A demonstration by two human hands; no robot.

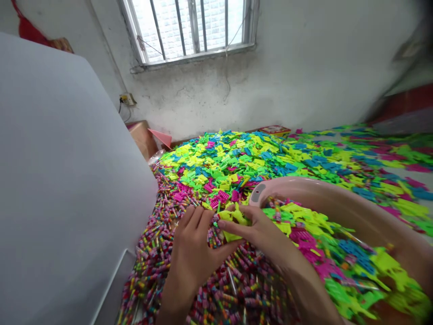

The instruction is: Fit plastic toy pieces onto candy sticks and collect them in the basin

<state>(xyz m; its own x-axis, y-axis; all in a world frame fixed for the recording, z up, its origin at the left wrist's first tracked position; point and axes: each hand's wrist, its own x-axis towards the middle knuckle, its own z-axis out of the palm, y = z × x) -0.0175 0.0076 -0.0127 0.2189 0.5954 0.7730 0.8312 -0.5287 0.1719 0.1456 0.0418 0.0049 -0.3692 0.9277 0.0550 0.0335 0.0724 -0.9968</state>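
Note:
In the middle of the head view, my right hand [262, 228] pinches a bright yellow plastic piece [233, 219] between thumb and fingers. Its exact kind is partly hidden by the fingers. Close on its left is my left hand [192, 241], with fingers bent and the thumb reaching under the yellow piece. A small green and pink bit shows at the left fingertips, too small to name. Beneath both hands spreads a heap of small tubes [233, 298] with multicoloured contents. Behind them rises a large pile of plastic pieces [230, 158] in yellow, green, blue and pink.
A pink plastic tub [321, 192] at the right holds more coloured pieces and several tubes. A large white panel [74, 180] stands close on the left. Against the wall are a cardboard box [144, 137] and a barred window [192, 27].

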